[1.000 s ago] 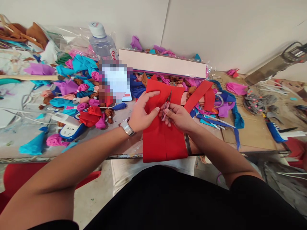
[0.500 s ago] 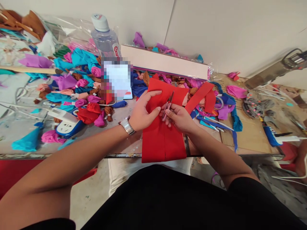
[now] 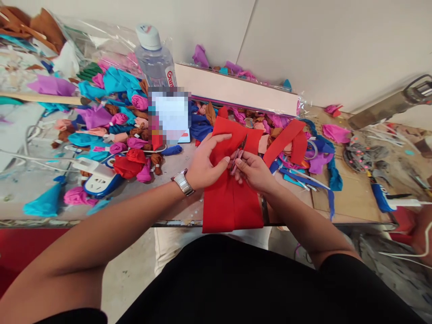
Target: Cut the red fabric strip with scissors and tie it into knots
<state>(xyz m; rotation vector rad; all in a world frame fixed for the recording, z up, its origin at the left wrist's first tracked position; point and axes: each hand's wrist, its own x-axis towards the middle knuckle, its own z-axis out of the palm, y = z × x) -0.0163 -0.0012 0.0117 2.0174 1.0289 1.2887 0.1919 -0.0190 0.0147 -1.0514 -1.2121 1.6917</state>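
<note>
A folded piece of red cloth (image 3: pixel 218 204) lies in front of me and hangs over the table's near edge. My left hand (image 3: pixel 211 162) rests on its left part, fingers stretched and thumb apart. My right hand (image 3: pixel 251 168) grips small scissors (image 3: pixel 238 156) with pinkish handles, their dark blades pointing up and away at the cloth's upper part. A split runs down from the far edge of the cloth to the blades, and a lengthwise line shows below the hands. To the right lie loose red strips (image 3: pixel 285 141).
Behind the cloth stands a long pale box (image 3: pixel 236 87), with a water bottle (image 3: pixel 155 63) and a blurred phone (image 3: pixel 172 117) to its left. Coloured cloth bundles (image 3: pixel 118 121) and a power strip (image 3: pixel 101 180) fill the left. A glue gun (image 3: pixel 384 195) lies far right.
The split at the far edge of the red cloth has widened around the blades. Both hands keep nearly the same place on the cloth; the whole view has shifted slightly.
</note>
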